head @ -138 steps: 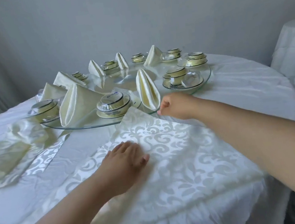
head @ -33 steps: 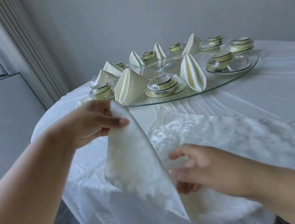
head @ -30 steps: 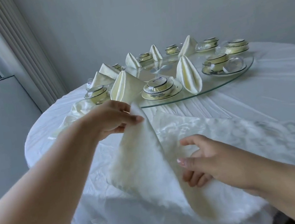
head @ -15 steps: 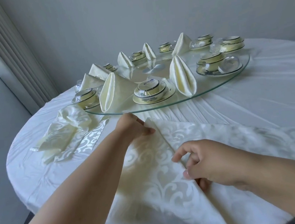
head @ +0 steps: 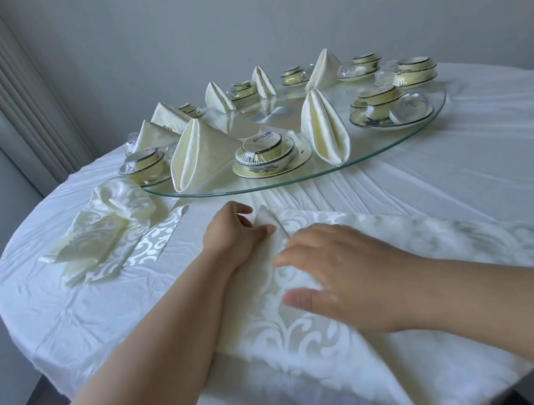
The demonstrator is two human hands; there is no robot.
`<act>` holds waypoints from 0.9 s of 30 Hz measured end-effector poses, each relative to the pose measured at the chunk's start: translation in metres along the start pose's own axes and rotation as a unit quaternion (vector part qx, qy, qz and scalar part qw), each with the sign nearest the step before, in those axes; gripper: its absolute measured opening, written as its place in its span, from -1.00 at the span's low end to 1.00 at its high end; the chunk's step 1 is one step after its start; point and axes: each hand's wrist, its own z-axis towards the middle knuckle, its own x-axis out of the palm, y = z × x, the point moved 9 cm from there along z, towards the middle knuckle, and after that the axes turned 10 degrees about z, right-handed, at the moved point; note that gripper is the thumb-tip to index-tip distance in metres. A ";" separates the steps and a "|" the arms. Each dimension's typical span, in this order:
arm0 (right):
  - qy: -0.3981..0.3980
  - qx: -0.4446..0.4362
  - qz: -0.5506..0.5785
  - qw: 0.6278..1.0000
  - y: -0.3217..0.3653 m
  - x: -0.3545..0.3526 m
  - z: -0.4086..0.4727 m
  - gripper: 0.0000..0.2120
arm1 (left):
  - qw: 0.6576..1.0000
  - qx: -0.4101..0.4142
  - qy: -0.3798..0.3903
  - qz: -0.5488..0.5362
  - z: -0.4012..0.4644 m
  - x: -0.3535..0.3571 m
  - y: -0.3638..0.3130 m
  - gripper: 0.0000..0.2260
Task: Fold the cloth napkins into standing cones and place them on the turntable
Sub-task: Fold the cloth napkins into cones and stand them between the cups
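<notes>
Fingers (head: 264,230) of the left hand (head: 234,237) pinch the far corner of a cream damask napkin (head: 309,316) against the surface (head: 460,175), while the right hand (head: 341,277) lies flat on the cloth just beside them, fingers straight and slightly spread, pressing along a diagonal fold. The napkin sits at the near edge of the round surface, part of it draped over the rim, just short of the glass turntable (head: 289,178). Seven folded cones, among them the nearest cone (head: 324,129), stand on the glass between wrapped bowl sets (head: 265,154); loose napkins (head: 105,235) lie heaped to the left.

The cloth looks light, soft and limp, yet firm enough to keep a pressed crease, judging by the standing cones. Its sheen suggests it may slide on the smooth tablecloth, so corners and folded edges seem the surest places to take hold, with a flat palm anchoring the middle. The glassware nearby appears fragile and close to the placing spot.
</notes>
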 end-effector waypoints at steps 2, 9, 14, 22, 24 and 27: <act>0.083 -0.035 -0.005 0.996 0.007 0.021 0.001 -0.18 | 1.000 0.000 -0.005 0.002 -0.001 -0.001 0.000 -0.48; 0.211 -0.046 -0.062 0.975 -0.010 0.058 -0.018 -0.23 | 1.000 -0.001 -0.020 0.024 -0.006 -0.009 -0.003 -0.39; 0.209 -0.044 -0.065 0.975 -0.011 0.060 -0.016 -0.23 | 0.970 0.195 -0.111 0.096 -0.057 -0.057 -0.058 -0.82; 0.212 -0.057 -0.093 0.971 -0.007 0.062 -0.023 -0.21 | 0.947 0.172 0.103 0.251 -0.093 0.005 -0.005 -0.40; 0.208 -0.087 -0.090 0.970 0.005 0.063 -0.033 -0.25 | 0.942 0.174 0.096 0.270 -0.092 0.007 -0.008 -0.45; 0.207 -0.133 -0.064 0.967 0.022 0.065 -0.055 -0.32 | 0.937 0.176 0.098 0.285 -0.093 0.009 -0.007 -0.42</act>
